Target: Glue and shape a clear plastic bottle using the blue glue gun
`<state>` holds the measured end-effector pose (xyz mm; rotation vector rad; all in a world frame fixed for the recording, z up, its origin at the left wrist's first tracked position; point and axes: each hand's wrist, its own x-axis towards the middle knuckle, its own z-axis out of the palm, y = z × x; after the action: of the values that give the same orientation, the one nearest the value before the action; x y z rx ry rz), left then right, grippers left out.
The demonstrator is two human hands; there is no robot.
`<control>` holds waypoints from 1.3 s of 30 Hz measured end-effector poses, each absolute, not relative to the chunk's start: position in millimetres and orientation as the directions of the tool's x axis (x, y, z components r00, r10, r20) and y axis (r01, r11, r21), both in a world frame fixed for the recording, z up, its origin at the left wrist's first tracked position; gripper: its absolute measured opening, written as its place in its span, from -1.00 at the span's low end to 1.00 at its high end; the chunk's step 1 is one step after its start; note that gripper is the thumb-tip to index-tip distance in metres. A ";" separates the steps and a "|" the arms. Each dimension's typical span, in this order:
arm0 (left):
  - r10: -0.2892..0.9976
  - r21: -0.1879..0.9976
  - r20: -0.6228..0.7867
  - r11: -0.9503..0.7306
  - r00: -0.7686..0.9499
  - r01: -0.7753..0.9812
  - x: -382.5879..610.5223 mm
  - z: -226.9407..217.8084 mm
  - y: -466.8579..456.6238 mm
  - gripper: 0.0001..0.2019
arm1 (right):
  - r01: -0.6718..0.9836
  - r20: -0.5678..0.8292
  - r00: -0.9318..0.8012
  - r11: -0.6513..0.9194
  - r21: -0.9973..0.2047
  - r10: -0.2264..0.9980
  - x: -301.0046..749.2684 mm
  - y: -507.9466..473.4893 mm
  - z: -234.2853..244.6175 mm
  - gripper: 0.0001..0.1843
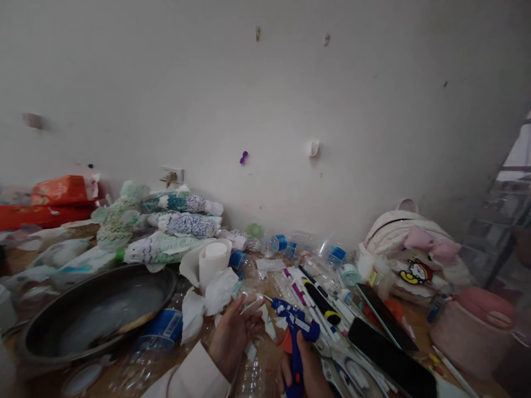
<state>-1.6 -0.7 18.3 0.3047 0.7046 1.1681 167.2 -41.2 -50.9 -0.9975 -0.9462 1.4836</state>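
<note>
Blue plastic forms the body of the glue gun (293, 354), which we find at the front of the table, just right of the person's left hand (232, 337). The right hand (309, 356) is wrapped around its handle, fingers closed firmly; we judge this hold keeps the orange trigger (286, 341) within reach. The nozzle points up and leftward, toward the left fingertips, probably so that both hands can work close together. The left hand is turned palm inward with fingers loosely curved beside clear plastic; we cannot tell whether it has hold of any.

We note pens and a yellow-and-black cutter (321, 301) lying beyond the gun, presumably for easy reach. Two phones (390, 356) lie to the right. A paper roll (214, 265) stands upright behind the left hand, and a wooden-handled tool (139, 322) rests in the dark basin (164, 283).
</note>
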 end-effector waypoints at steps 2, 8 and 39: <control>0.909 0.541 -0.358 0.387 0.212 -0.746 -3.2 20.7 -0.5 -0.86 | -0.318 -0.086 -0.067 -0.103 -0.943 0.994 166.0 -43.1 -47.7 -0.12; 0.905 0.541 -0.371 0.393 0.208 -0.744 -4.7 22.5 -0.4 -0.89 | -0.375 -0.121 -0.015 -0.117 -0.920 0.993 166.6 -47.4 -43.6 -0.16; 0.977 0.842 -0.197 0.129 -0.077 -0.523 6.6 5.0 2.0 -0.71 | -0.634 -0.233 0.017 -0.170 -0.754 0.972 163.5 -52.2 -22.0 -0.13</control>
<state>6.6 2.0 5.0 0.6213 0.9631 1.3825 163.5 -52.2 -22.0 -0.8759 -0.5169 1.5376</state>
